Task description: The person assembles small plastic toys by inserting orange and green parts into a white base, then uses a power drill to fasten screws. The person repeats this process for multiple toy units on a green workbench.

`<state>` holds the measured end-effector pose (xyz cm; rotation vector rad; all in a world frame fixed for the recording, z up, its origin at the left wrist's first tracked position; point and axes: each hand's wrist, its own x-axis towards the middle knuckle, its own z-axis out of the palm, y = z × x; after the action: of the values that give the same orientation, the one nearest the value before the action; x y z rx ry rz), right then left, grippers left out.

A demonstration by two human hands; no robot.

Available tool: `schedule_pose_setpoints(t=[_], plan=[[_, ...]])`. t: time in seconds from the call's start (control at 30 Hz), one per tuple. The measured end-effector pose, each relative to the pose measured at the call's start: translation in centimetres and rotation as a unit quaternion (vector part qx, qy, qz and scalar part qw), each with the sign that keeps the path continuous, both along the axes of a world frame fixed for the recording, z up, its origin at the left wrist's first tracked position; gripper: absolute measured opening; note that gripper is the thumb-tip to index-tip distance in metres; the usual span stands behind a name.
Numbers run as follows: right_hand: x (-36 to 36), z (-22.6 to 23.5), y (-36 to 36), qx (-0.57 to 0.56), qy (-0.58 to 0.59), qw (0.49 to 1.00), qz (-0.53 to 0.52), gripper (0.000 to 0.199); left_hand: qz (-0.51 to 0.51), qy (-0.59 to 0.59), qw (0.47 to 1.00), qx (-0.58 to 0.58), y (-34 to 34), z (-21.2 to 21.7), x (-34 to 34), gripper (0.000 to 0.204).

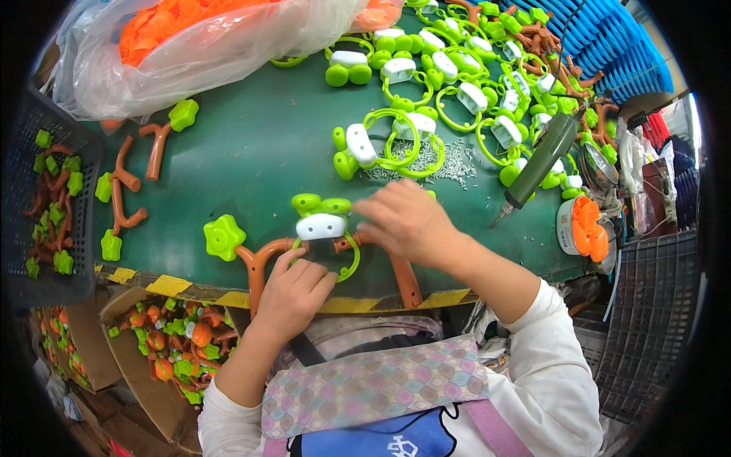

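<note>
On the green tabletop in front of me lies a toy part with a white block, a green ring and two green knobs. Brown branch-shaped plastic pieces meet at the ring, and the left one ends in a green star-shaped knob. My left hand is closed, fingertips pressing the ring and branch below the white block. Just right of the block hovers my right hand, slightly blurred, with fingers curled together; anything small between them is hidden.
A dark green electric screwdriver hangs at right, tip down. Loose screws are heaped beyond my right hand. Several ring assemblies crowd the back right. Also around are a bag of orange parts, a dark basket and an orange-filled tub.
</note>
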<state>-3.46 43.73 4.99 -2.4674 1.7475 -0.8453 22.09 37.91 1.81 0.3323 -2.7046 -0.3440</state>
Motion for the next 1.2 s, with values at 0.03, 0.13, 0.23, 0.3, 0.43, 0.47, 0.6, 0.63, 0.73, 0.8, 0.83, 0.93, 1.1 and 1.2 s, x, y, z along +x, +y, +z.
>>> schedule_pose_setpoints(t=[0.03,0.13,0.23,0.3,0.43,0.47,0.6,0.63,0.73,0.8,0.83,0.93,1.1,1.2], plan=[[-0.5,0.3,-0.6,-0.012,-0.001,1.000,-0.016,0.031,0.000,0.003,1.000,0.002,0.0,-0.1,-0.1,0.017],[-1.5,1.2,-1.9,-0.025,0.002,0.998,-0.057,0.032,0.001,0.007,1.000,0.009,0.0,-0.1,0.2,0.020],[-3.4,1.6,-2.5,0.008,0.060,0.993,-0.099,0.045,0.000,0.069,0.995,0.067,-0.5,1.4,0.2,0.034],[-4.5,1.7,-2.5,0.037,0.155,0.971,-0.178,0.049,0.050,0.100,0.992,0.058,-2.6,2.5,0.9,0.038],[-7.5,-0.1,-3.7,0.042,0.100,0.984,-0.144,0.027,0.257,0.162,0.952,0.024,-10.3,3.7,3.4,0.021],[-7.5,-0.5,-4.7,0.017,0.077,0.986,-0.145,0.028,0.305,0.162,0.938,0.020,-12.4,3.7,4.2,0.019],[-7.1,-1.2,-7.9,0.005,0.005,0.984,-0.176,0.034,0.340,0.218,0.913,0.060,-18.6,4.1,4.2,0.018],[-6.3,-0.8,-8.7,0.026,-0.009,0.982,-0.186,0.036,0.323,0.221,0.919,0.038,-20.0,4.6,3.7,0.019],[-4.1,1.2,-10.1,-0.035,-0.007,0.991,-0.125,0.043,0.303,0.216,0.928,0.009,-23.9,5.9,0.9,0.028],[-3.2,1.8,-11.5,-0.060,-0.008,0.996,-0.067,0.045,0.288,0.207,0.933,-0.063,-27.0,6.3,-1.0,0.033],[-2.7,2.2,-12.4,-0.066,-0.005,0.997,-0.038,0.046,0.281,0.203,0.933,-0.099,-28.6,6.6,-1.8,0.036],[-0.9,4.3,-16.3,-0.092,0.025,0.995,0.023,0.045,0.268,0.217,0.908,-0.237,-33.4,7.4,-4.4,0.040],[-1.3,6.7,-25.9,-0.204,0.053,0.978,0.006,0.049,0.332,-0.047,0.932,-0.139,-35.9,6.8,-7.4,0.050],[-5.8,5.7,-29.9,-0.186,0.053,0.973,-0.126,0.055,0.306,-0.056,0.950,0.032,-33.3,5.1,-7.2,0.045]])
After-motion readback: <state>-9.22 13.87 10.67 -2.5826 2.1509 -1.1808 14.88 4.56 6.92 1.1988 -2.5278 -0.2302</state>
